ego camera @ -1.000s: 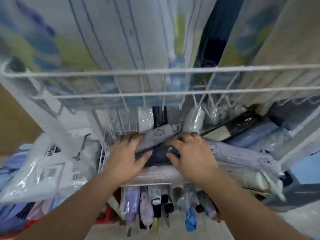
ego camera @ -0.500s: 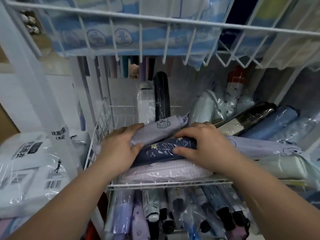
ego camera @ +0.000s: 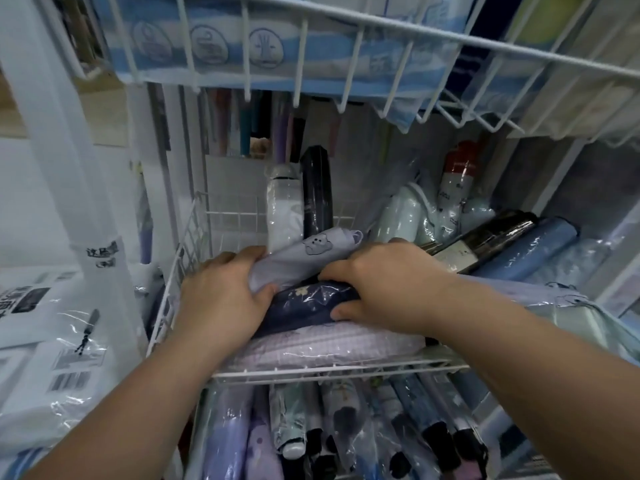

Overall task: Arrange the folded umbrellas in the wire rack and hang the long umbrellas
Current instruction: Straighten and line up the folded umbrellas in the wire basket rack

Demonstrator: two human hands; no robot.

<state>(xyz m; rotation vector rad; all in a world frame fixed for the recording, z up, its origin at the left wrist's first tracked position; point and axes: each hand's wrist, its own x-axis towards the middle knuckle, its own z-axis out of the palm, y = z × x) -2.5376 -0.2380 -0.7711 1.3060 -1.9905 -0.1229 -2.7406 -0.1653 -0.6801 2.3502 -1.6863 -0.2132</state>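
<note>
Nearest the camera, just below the wire basket (ego camera: 332, 370), a lower tier of wrapped folded umbrellas (ego camera: 311, 427) is sitting with handles pointing out. Inside the basket, right against its front rail, a lilac checked umbrella (ego camera: 329, 344) in plastic is lying crosswise, and the navy umbrella (ego camera: 308, 304) with little flowers is lying on top of it.

The left hand (ego camera: 221, 299) is curling around the near end of the pale lavender umbrella (ego camera: 304, 258) with the bear print, fingers wrapped over the top and thumb pressing underneath, so it's grasping that one. The right hand (ego camera: 384, 289) is clamping the navy umbrella, fingers bent over its far side, thumb tucked on the near side. Both umbrellas are resting in the basket's front half.

Further back in the basket, a white umbrella (ego camera: 282, 209) and a black umbrella (ego camera: 317, 195) are lying lengthwise, with a blue umbrella (ego camera: 533, 251) angled off to the right side.

Compared with half a second ago, both hands are staying on the same two umbrellas, and the pile is looking unchanged.
</note>
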